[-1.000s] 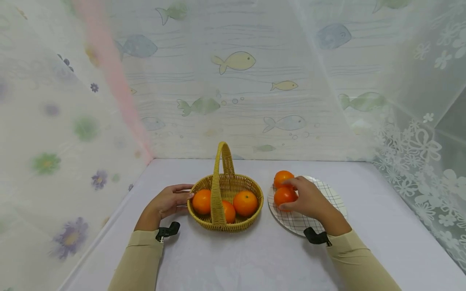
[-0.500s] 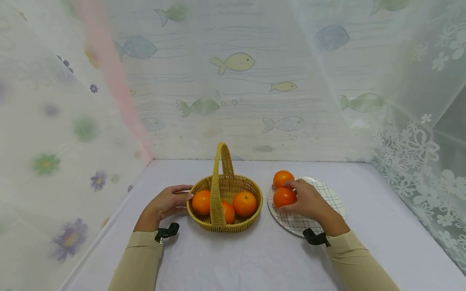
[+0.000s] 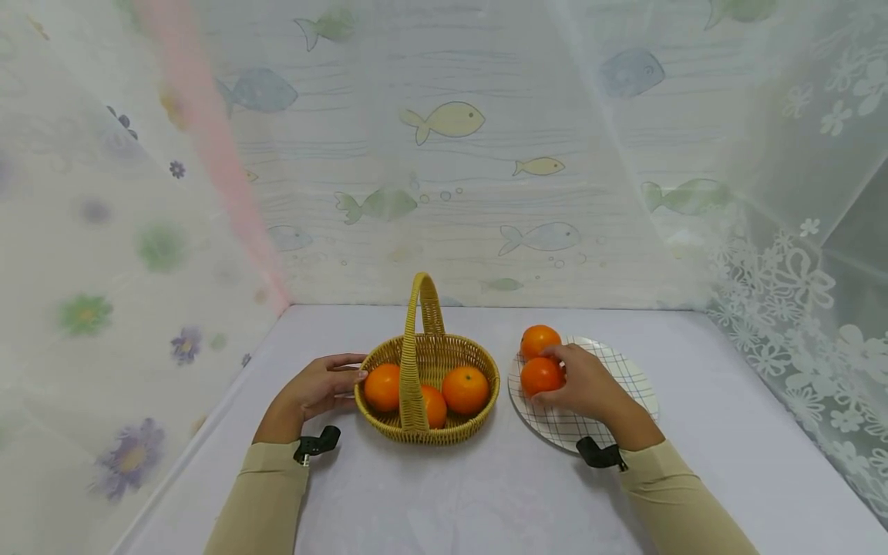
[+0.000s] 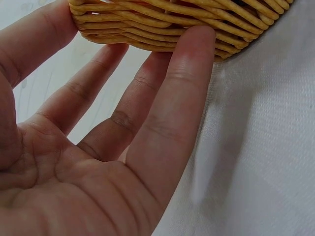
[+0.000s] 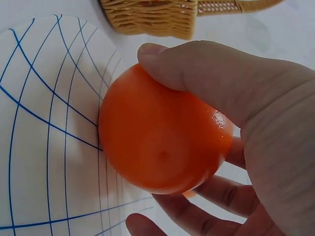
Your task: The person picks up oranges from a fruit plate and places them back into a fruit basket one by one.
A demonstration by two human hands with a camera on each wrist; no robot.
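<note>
In the head view, my right hand (image 3: 586, 385) grips an orange (image 3: 541, 376) on the white checked plate (image 3: 627, 370). The right wrist view shows the thumb over one side of this orange (image 5: 157, 132) and fingers round the other. Just behind it, a second orange (image 3: 539, 340) sits at the plate's far left edge. With fingers mostly straight, my left hand (image 3: 315, 391) touches the left side of a yellow wicker basket (image 3: 444, 435) with a tall handle. Fingertips press on its woven wall (image 4: 147, 24) in the left wrist view. Inside lie three oranges (image 3: 466, 390), one partly behind the handle.
A white cloth covers the table (image 3: 430, 501). Behind it hangs a curtain (image 3: 451, 193) printed with fish, and flowered sheer curtains stand at both sides. A small black wrist camera (image 3: 317, 445) sticks out from the left wrist, another (image 3: 600, 453) from the right.
Both hands, the basket and the oranges stay almost in place. The view shifts very slightly.
</note>
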